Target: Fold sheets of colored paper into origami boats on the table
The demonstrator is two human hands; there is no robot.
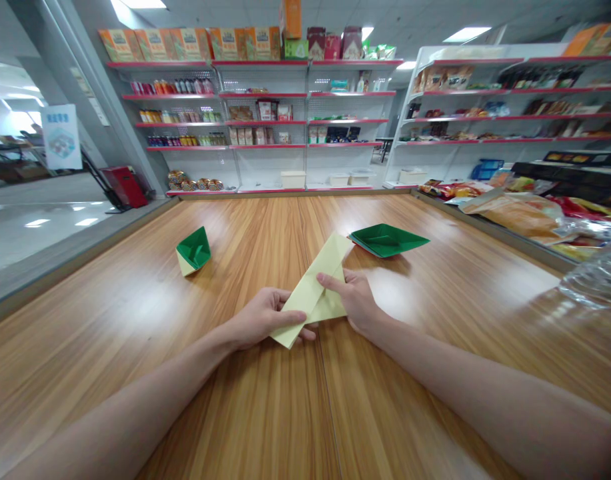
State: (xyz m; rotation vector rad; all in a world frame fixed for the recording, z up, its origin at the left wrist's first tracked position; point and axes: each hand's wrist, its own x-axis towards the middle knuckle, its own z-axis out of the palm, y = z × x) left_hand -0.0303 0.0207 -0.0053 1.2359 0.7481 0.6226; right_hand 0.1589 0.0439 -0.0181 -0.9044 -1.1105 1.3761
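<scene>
Between my two hands is a pale yellow folded paper [312, 283], held slanting just above the table. My left hand [270, 317] pinches its near lower end, thumb on top and fingers underneath. On the other side, my right hand [355, 297] grips the right edge, its thumb pressed on the fold near the middle. Beyond the paper to the right lies a green folded paper boat [385, 240]. A smaller folded paper piece [195, 250], green inside with a pale yellow outer corner, sits apart at the left. The fingers of my right hand are mostly hidden behind the paper.
The wooden table [245, 233] has a raised grey edge. Snack bags [515, 210] are piled past its right side, and a clear plastic object [598, 277] stands at the right. Stocked shelves [265, 93] line the back. A red hand truck [125, 187] stands at the left.
</scene>
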